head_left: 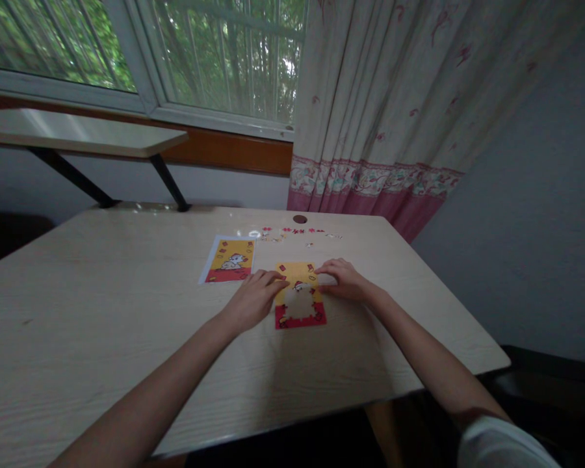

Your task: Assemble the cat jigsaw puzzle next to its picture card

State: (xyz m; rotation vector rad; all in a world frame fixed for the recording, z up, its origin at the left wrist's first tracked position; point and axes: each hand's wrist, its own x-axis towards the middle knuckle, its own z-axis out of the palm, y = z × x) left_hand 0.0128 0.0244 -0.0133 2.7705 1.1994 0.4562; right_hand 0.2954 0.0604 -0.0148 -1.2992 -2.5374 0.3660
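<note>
A partly assembled jigsaw puzzle (299,271), yellow above and red below, lies flat on the table with a gap in its lower middle. Part of a white animal shows above the gap. My left hand (256,298) rests at the puzzle's left edge, its thumb and forefinger stretched out and apart over the border. At the opposite edge is my right hand (345,281), with forefinger and thumb spread and their tips touching the side. Neither hand visibly pinches a loose piece. A printed reference picture (234,259) of a white animal on yellow and red lies beyond my left hand.
Loose puzzle pieces (297,231), several of them red, lie scattered toward the back of the table (127,312). Behind them is a round brown cable hole (300,220). A raised shelf (78,130) stands at back left, and a curtain (370,162) hangs behind.
</note>
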